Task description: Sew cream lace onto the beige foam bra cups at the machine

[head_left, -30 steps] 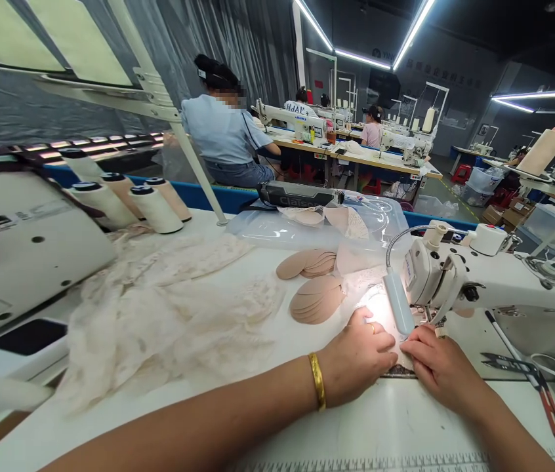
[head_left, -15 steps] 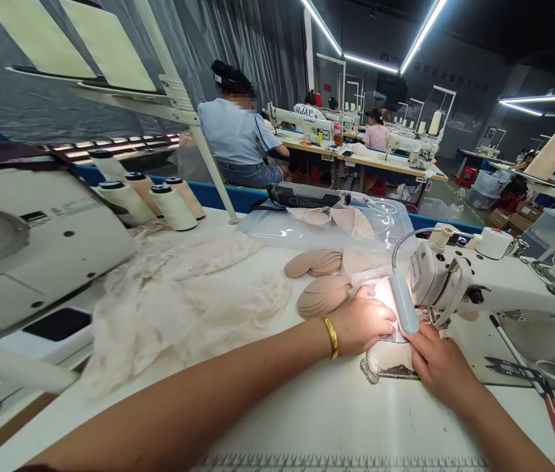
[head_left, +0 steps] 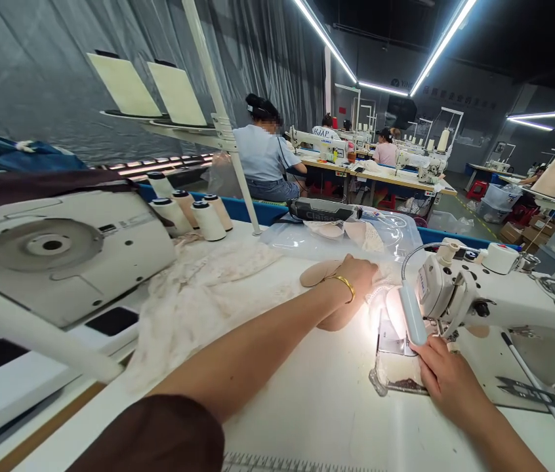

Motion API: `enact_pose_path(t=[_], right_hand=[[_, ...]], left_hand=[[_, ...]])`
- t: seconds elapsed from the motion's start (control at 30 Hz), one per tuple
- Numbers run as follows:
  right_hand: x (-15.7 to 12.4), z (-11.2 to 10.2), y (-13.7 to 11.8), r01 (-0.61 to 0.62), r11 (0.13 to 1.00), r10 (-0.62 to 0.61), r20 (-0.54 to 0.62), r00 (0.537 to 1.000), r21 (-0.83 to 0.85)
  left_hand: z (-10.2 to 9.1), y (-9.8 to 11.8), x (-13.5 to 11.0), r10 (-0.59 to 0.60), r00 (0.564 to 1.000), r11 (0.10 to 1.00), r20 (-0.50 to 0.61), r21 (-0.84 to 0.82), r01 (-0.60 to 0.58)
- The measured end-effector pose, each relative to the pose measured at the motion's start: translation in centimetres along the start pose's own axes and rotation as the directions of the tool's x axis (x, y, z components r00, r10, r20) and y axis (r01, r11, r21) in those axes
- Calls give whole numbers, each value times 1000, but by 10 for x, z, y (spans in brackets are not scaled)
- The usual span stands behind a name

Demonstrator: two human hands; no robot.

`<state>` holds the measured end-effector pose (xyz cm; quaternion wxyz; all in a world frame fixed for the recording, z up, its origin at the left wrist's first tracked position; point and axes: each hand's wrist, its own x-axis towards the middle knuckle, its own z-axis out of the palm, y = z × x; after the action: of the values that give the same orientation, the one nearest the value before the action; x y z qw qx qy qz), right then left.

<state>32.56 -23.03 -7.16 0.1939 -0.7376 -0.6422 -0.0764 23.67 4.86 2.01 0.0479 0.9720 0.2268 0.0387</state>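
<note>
My left hand (head_left: 359,274), with a gold bangle at the wrist, reaches forward over the stacks of beige bra cups (head_left: 317,273); its fingers curl down onto the cups and lace there, and what they grip is hidden. My right hand (head_left: 447,377) rests flat by the needle plate (head_left: 395,370) of the white sewing machine (head_left: 498,295), beside a piece of lace fabric under the lamp (head_left: 411,313). Its fingertips are partly hidden by the lamp.
A heap of cream lace (head_left: 199,295) lies to the left. Thread cones (head_left: 193,213) stand behind it, beside another machine (head_left: 61,249). A clear plastic bin (head_left: 356,233) sits at the back. Red-handled scissors (head_left: 548,406) lie at the right. Other people sew at far tables.
My left hand has left the needle area and moved forward to the cup stacks. The right hand stays by the needle plate. The view has swung to the left.
</note>
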Motion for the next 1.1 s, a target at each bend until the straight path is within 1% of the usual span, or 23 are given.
enact_pose_path(t=[0.1, 0.17, 0.2, 0.23, 0.27, 0.3, 0.33, 0.37, 0.4, 0.43, 0.47, 0.53, 0.57, 0.6, 0.67, 0.73, 0.77, 0.83, 0.97, 1.1], right_hand=[[0, 0, 1, -1, 1000, 1, 14, 1000, -2], [0, -1, 1, -10, 1000, 10, 39, 999, 1], [0, -1, 1, -13, 1000, 13, 51, 999, 2], [1, -2, 0, -16, 1000, 16, 57, 998, 2], [1, -2, 0, -16, 1000, 16, 59, 998, -2], [1, -3, 0, -16, 1000, 16, 57, 998, -7], [1, -3, 0, -16, 1000, 17, 54, 998, -12], [1, -4, 0, -16, 1000, 17, 52, 999, -13], [1, -4, 0, -15, 1000, 15, 50, 999, -11], [1, -5, 0, -13, 1000, 13, 48, 999, -7], [1, -5, 0, -9, 1000, 9, 45, 999, -2], [2, -5, 0, -2, 1000, 2, 35, 999, 2], [2, -6, 0, 2, 1000, -2, 29, 1000, 2], [3, -6, 0, 4, 1000, -4, 26, 1000, 3], [3, -7, 0, 1, 1000, -2, 30, 1000, 6], [4, -8, -1, -4, 1000, 4, 41, 999, 12], [4, -9, -2, -8, 1000, 7, 48, 999, 15], [4, -10, -3, -13, 1000, 12, 62, 998, 25], [5, -13, -4, -12, 999, 9, 76, 997, 39], [4, -13, -3, -17, 999, 15, 76, 997, 34]], left_hand=[[-16, -3, -17, -67, 997, 995, -24, -82, 65], [-22, -2, -35, -59, 998, 987, 10, -151, 60], [-22, -1, -46, -19, 999, 977, 41, -211, 27], [-20, 2, -58, 47, 996, 958, 79, -286, -22], [-15, 6, -70, 141, 983, 922, 118, -377, -87], [-8, 11, -83, 257, 955, 872, 147, -462, -164], [-1, 16, -94, 364, 916, 827, 166, -511, -236], [7, 20, -104, 451, 878, 794, 160, -522, -312], [15, 25, -112, 503, 853, 782, 139, -495, -380], [22, 28, -118, 527, 843, 781, 109, -453, -430], [29, 31, -121, 533, 844, 788, 68, -405, -465], [39, 36, -119, 511, 859, 817, -12, -305, -490], [43, 38, -116, 509, 860, 829, -42, -245, -503], [47, 40, -111, 522, 851, 833, -62, -175, -524], [53, 46, -101, 578, 812, 812, -82, -40, -582], [58, 52, -93, 628, 772, 778, -95, 44, -627], [60, 54, -90, 638, 762, 770, -109, 64, -635], [64, 58, -87, 636, 757, 771, -151, 84, -631], [68, 60, -86, 629, 749, 773, -210, 67, -630], [72, 62, -85, 606, 765, 788, -218, 35, -615]])
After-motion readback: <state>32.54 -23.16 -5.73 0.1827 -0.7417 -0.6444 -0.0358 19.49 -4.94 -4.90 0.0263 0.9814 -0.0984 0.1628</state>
